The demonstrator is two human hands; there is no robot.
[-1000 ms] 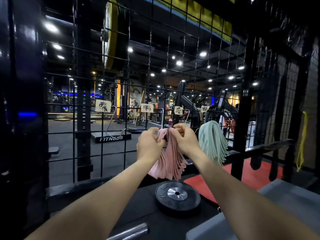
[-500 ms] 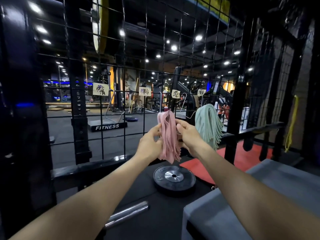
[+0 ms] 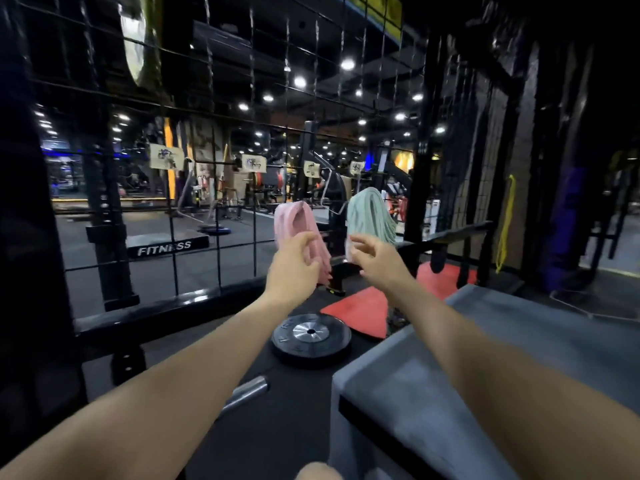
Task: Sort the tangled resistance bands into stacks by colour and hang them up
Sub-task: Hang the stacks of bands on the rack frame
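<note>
Ahead, I see the black wire grid panel point(image 3: 214, 140), the biggest thing in view, with the grey padded box point(image 3: 519, 358) low on the right. On the dark floor mat lies a black weight plate point(image 3: 310, 337). The pink resistance bands point(image 3: 298, 225) hang draped on the grid, the mint-green resistance bands point(image 3: 370, 214) just beside them to the right. My left hand point(image 3: 294, 268) has loosely curled fingers touching the pink bundle's lower edge; my right hand point(image 3: 375, 259) hovers between the bundles, fingers spread, holding nothing.
</note>
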